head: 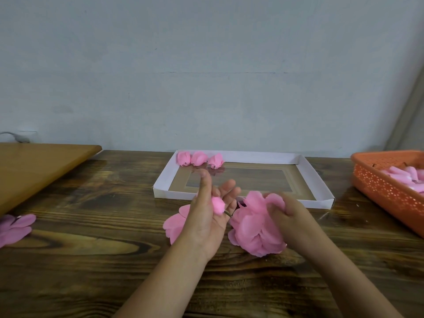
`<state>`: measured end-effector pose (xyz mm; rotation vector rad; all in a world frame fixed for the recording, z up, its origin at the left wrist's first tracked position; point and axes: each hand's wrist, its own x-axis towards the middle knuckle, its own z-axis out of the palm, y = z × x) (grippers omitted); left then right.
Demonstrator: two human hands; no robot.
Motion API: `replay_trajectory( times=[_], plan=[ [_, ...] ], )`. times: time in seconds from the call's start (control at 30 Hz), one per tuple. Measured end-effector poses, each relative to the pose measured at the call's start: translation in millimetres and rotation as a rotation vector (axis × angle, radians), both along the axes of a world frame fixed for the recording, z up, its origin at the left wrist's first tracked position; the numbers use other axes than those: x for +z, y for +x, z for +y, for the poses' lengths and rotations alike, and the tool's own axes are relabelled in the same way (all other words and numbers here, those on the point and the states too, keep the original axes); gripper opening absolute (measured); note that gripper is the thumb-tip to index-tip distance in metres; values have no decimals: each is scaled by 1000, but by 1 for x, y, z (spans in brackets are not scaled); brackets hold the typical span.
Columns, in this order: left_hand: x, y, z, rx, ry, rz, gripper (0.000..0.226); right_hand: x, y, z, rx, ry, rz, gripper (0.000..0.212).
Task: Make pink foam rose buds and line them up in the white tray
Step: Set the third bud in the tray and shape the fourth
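Three pink foam rose buds [198, 159] stand in a row in the far left corner of the white tray [319, 180]. Just in front of the tray, my left hand [208, 214] is palm up with fingers spread, and a small pink foam core [217, 204] on a thin stem lies between its fingers. A flat pink petal piece [175, 226] shows under that hand. My right hand [286, 214] grips the top of a stack of pink foam petals [257, 228] resting on the table.
An orange perforated basket [380, 187] holding more pink foam pieces stands at the right edge. Loose pink petals [13, 228] lie at the far left. A light wooden board [39, 166] overlaps the dark wooden table at the back left. A wall rises behind the tray.
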<state>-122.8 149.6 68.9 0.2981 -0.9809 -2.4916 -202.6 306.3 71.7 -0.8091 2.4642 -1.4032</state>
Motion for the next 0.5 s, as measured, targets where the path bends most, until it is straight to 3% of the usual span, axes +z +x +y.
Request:
replay_trajectory(
  times=[0.1,0.23,0.37,0.43,0.5],
  plan=[
    [0,1,0,1,0,0,47,-2,1,1,-1,-42,3,29],
    [0,0,0,2,8,-9,48,-2,4,3,-7,49,135,46],
    [0,0,0,0,0,-15,48,1,6,4,-3,39,271,46],
    [0,0,0,-2,-5,-11,48,4,7,5,-23,-99,200,42],
    [-1,0,0,-2,-5,-9,48,8,9,6,-39,-317,4,35]
  ],
)
